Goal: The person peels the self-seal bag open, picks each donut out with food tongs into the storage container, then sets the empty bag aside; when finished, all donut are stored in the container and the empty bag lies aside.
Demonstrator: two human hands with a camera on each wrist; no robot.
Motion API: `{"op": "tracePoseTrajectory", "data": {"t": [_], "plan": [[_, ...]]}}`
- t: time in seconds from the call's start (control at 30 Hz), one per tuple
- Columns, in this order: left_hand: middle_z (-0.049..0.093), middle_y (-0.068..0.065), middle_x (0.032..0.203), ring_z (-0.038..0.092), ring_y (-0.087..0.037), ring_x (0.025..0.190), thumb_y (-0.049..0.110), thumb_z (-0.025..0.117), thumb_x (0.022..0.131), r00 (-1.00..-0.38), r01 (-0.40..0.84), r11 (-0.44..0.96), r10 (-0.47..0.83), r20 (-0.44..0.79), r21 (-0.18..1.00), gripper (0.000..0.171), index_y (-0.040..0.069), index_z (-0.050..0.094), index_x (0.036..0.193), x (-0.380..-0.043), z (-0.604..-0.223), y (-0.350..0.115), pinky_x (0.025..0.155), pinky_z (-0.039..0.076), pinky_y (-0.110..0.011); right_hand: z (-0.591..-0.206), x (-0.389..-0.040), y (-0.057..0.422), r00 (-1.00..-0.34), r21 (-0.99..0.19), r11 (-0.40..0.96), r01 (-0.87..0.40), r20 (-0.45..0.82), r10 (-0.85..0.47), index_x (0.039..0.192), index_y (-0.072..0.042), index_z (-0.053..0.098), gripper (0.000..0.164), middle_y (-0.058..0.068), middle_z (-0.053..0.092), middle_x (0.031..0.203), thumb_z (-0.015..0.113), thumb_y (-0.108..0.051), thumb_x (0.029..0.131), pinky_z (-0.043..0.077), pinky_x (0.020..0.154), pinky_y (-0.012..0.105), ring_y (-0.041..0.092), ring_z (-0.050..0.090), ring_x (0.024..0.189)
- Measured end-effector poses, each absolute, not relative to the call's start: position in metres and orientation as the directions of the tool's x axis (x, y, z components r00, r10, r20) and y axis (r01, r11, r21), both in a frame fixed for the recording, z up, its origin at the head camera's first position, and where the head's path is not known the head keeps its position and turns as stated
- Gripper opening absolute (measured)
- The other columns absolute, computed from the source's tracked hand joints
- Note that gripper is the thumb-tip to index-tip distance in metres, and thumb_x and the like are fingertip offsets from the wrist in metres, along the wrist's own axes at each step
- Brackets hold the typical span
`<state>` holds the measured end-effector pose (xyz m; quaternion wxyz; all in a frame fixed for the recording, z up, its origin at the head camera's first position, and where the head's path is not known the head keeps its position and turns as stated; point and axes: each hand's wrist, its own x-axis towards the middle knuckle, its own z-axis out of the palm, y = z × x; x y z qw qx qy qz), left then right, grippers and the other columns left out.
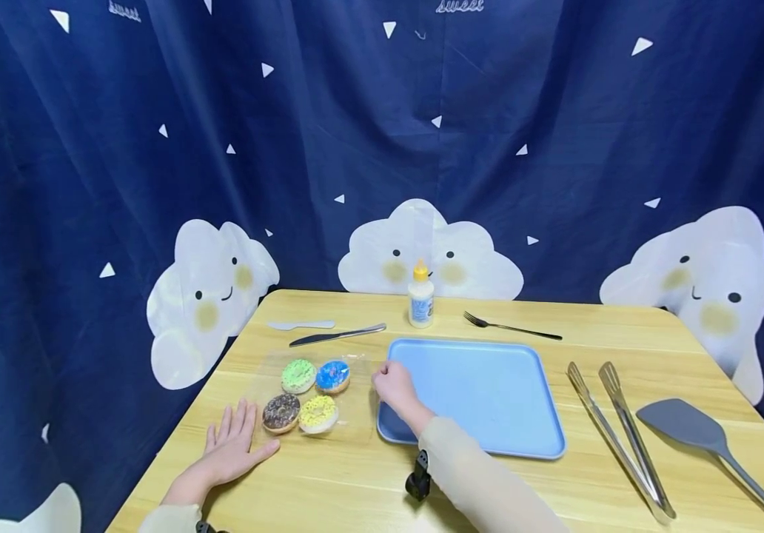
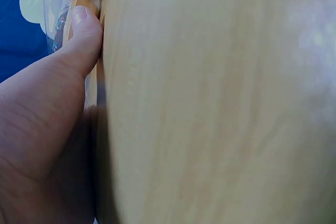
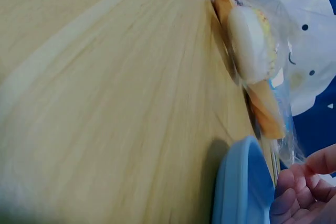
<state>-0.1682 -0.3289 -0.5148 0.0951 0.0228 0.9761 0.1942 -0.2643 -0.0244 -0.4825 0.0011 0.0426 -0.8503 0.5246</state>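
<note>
A clear plastic bag (image 1: 357,403) lies on the table with toy donuts inside: a green one (image 1: 298,376), a blue one (image 1: 333,376), a dark brown one (image 1: 281,412) and a yellow one (image 1: 318,414). Fingers spread, my left hand (image 1: 229,449) rests flat at the bag's left side, its thumb beside the brown donut. Curled over the left rim of a light blue tray (image 1: 488,392), my right hand (image 1: 397,385) pinches the bag's right edge. The right wrist view shows the film (image 3: 286,148) stretched to my thumb and fingertips.
Behind the bag lie a white plastic knife (image 1: 302,325) and a metal knife (image 1: 338,335). A glue bottle (image 1: 420,300) and a black fork (image 1: 511,327) are behind the tray. Metal tongs (image 1: 622,437) and a grey spatula (image 1: 688,426) lie to the right.
</note>
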Motion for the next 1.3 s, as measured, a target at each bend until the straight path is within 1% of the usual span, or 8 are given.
{"op": "tracePoseTrajectory", "data": {"t": [0.1, 0.33, 0.53, 0.7, 0.8, 0.9, 1.13, 1.3], "plan": [[-0.010, -0.027, 0.149, -0.016, -0.048, 0.133, 0.066, 0.044, 0.086, -0.981, 0.002, 0.927, 0.075, -0.179, 0.375, 0.101, -0.006, 0.003, 0.145, -0.168, -0.514, -0.330, 0.096, -0.021, -0.067, -0.482, -0.263, -0.023, -0.997, -0.906, 0.419, -0.056, 0.030, -0.070, 0.057, -0.012, 0.040, 0.025, 0.000, 0.043, 0.051, 0.048, 0.002, 0.076, 0.042, 0.041, 0.023, 0.012, 0.047, 0.042], [-0.009, -0.029, 0.149, -0.014, -0.049, 0.132, 0.066, 0.046, 0.085, -0.982, 0.009, 0.921, 0.081, -0.168, 0.389, 0.102, -0.007, 0.005, 0.145, -0.168, -0.514, -0.330, 0.096, -0.020, -0.067, -0.479, -0.262, -0.019, -0.995, -0.920, 0.390, -0.031, -0.010, -0.102, 0.061, -0.008, 0.049, 0.019, 0.001, 0.050, 0.053, 0.051, 0.001, 0.077, 0.039, 0.040, 0.021, 0.013, 0.047, 0.041], [-0.008, -0.029, 0.149, -0.014, -0.048, 0.133, 0.063, 0.048, 0.086, -0.984, 0.018, 0.915, 0.087, -0.153, 0.403, 0.101, -0.008, 0.005, 0.144, -0.165, -0.515, -0.334, 0.097, -0.021, -0.066, -0.478, -0.261, -0.015, -0.991, -0.911, 0.411, -0.015, -0.041, -0.127, 0.065, -0.006, 0.052, 0.018, 0.004, 0.057, 0.061, 0.054, -0.004, 0.083, 0.037, 0.037, 0.020, 0.015, 0.051, 0.043], [-0.007, -0.031, 0.148, -0.012, -0.049, 0.133, 0.062, 0.049, 0.085, -0.986, 0.029, 0.914, 0.092, -0.138, 0.405, 0.102, -0.011, 0.007, 0.143, -0.164, -0.514, -0.337, 0.096, -0.019, -0.067, -0.474, -0.260, -0.008, -0.982, -0.923, 0.386, -0.008, -0.064, -0.175, 0.072, -0.005, 0.052, 0.020, 0.012, 0.062, 0.073, 0.054, -0.011, 0.091, 0.037, 0.038, 0.021, 0.022, 0.056, 0.049], [-0.002, -0.034, 0.147, -0.007, -0.052, 0.132, 0.061, 0.054, 0.083, -0.991, 0.054, 0.911, 0.098, -0.088, 0.409, 0.103, -0.012, 0.012, 0.142, -0.165, -0.511, -0.335, 0.097, -0.015, -0.070, -0.471, -0.259, -0.002, -0.977, -0.928, 0.371, -0.020, -0.060, -0.203, 0.077, -0.004, 0.053, 0.019, 0.013, 0.062, 0.073, 0.054, -0.014, 0.093, 0.038, 0.039, 0.022, 0.028, 0.059, 0.054], [0.004, -0.037, 0.145, -0.001, -0.054, 0.131, 0.060, 0.057, 0.081, -0.995, 0.080, 0.915, 0.098, -0.027, 0.395, 0.103, -0.012, 0.016, 0.142, -0.167, -0.508, -0.330, 0.097, -0.012, -0.071, -0.467, -0.258, 0.005, -0.974, -0.934, 0.356, -0.032, -0.050, -0.219, 0.082, -0.001, 0.056, 0.018, 0.010, 0.060, 0.071, 0.054, -0.015, 0.093, 0.040, 0.040, 0.023, 0.029, 0.059, 0.055], [0.017, -0.036, 0.143, 0.010, -0.053, 0.131, 0.059, 0.058, 0.082, -0.987, 0.159, 0.923, 0.135, 0.092, 0.349, 0.097, -0.009, 0.024, 0.141, -0.179, -0.497, -0.316, 0.098, -0.004, -0.072, -0.457, -0.257, 0.031, -0.973, -0.941, 0.334, -0.056, -0.023, -0.229, 0.088, 0.005, 0.058, 0.020, 0.009, 0.059, 0.070, 0.054, -0.014, 0.093, 0.045, 0.044, 0.026, 0.022, 0.057, 0.053], [0.028, -0.032, 0.141, 0.021, -0.050, 0.131, 0.058, 0.061, 0.080, -0.963, 0.257, 0.901, 0.209, 0.169, 0.349, 0.095, -0.009, 0.030, 0.139, -0.185, -0.484, -0.299, 0.103, 0.009, -0.068, -0.454, -0.253, 0.057, -0.980, -0.943, 0.329, -0.059, -0.009, -0.201, 0.090, 0.007, 0.058, 0.020, 0.011, 0.059, 0.071, 0.055, -0.013, 0.092, 0.048, 0.046, 0.032, 0.021, 0.056, 0.053]]}}
